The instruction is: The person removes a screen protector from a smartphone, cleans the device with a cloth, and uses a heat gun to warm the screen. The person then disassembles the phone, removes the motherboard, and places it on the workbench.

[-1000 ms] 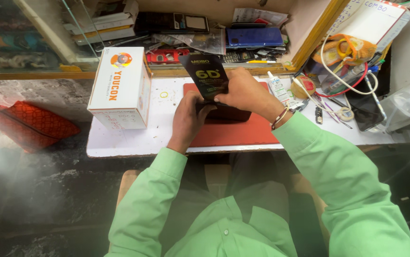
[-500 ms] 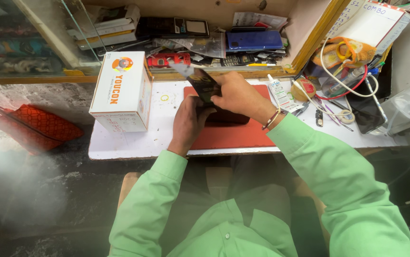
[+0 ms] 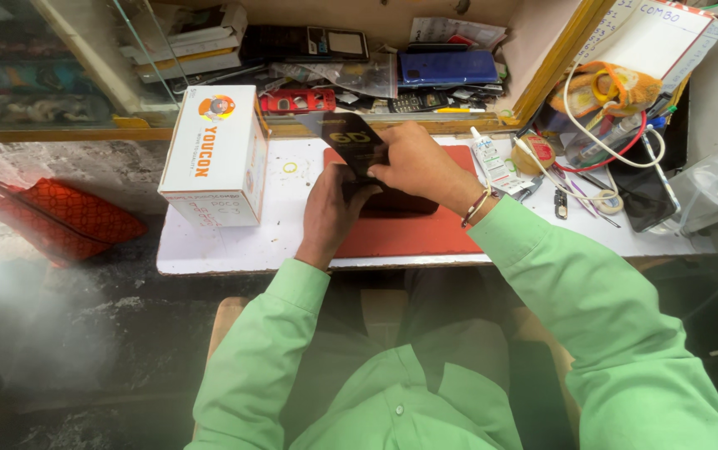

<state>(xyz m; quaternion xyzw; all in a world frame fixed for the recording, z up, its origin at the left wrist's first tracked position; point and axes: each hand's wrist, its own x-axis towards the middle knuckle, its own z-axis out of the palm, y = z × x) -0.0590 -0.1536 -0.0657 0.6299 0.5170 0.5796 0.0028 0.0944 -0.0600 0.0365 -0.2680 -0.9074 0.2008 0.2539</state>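
Black film sheet [image 3: 349, 143]: tilted lower than a second ago, over the red mat [image 3: 409, 233]. Your right hand [image 3: 416, 162] and left hand [image 3: 331, 208] pinch its edges; positioning proceeds.

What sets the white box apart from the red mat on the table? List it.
The white box is a raised carton at the left with no hand on it; the red mat lies flat at the middle, under the left hand and right hand, which hold a black sleeve. Both rest on the white table.
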